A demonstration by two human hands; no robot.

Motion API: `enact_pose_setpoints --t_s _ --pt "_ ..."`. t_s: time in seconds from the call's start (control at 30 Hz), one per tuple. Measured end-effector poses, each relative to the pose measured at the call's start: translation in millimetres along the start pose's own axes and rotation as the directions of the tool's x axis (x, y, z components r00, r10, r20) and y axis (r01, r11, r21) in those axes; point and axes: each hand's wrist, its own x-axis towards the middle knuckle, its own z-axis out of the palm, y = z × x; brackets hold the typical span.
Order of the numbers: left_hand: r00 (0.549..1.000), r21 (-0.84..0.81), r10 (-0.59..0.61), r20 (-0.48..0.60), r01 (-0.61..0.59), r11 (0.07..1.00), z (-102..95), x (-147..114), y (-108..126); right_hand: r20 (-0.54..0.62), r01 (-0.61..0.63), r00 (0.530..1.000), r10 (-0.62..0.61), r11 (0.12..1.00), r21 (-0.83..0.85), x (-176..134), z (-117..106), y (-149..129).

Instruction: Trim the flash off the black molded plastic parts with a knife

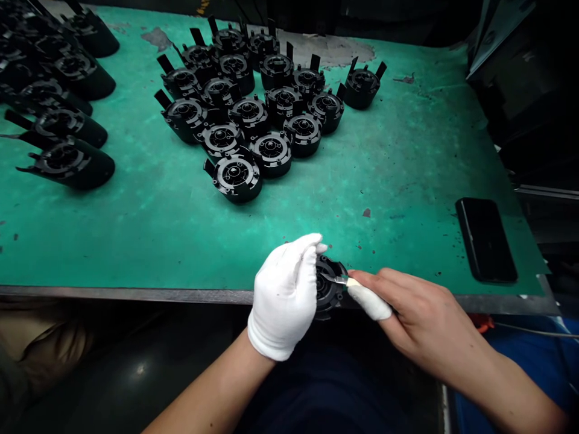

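Note:
My left hand [284, 295], in a white glove, is wrapped round a black round plastic housing [326, 295] at the table's front edge. The glove hides the housing's left side. From the right, my bare right hand [407, 307], with a white cover on its thumb, grips a small knife [339, 279]. Its metal blade lies over the housing's ringed face; whether it touches the plastic I cannot tell. Beyond my hands stands a group of similar black housings [271, 150], ringed faces up, several with upright tabs.
Taller black housings [75, 163] crowd the left side of the green table [407, 199]. A black phone [486, 240] lies near the right front corner. One housing [363, 84] stands apart at the back. Dark equipment borders the right edge.

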Motion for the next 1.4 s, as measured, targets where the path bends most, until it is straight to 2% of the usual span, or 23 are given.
enact_pose_setpoints --t_s 0.37,0.7,1.0,1.17,1.4 --pt "1.0 0.002 0.01 -0.004 -0.01 1.0 1.4 0 0 -0.034 -0.023 0.999 0.019 0.992 -0.123 -2 2 -5" --pt "0.992 0.073 -0.004 -0.125 0.013 0.997 13.4 -9 -1 -0.164 -0.079 0.986 0.037 0.964 -0.254 -3 12 -17" --pt "0.989 0.067 0.025 -0.144 -0.015 0.998 15.8 -9 -5 -0.159 -0.081 0.987 0.036 0.954 -0.288 -3 10 -17" --pt "0.975 0.182 0.128 -0.18 -0.095 0.979 19.9 -12 -5 -0.211 -0.14 0.974 0.079 0.946 -0.293 3 12 -16" --pt "0.972 0.178 0.16 -0.172 -0.129 0.975 22.3 -12 -4 -0.174 -0.077 0.984 0.042 0.977 -0.2 -9 8 -11"
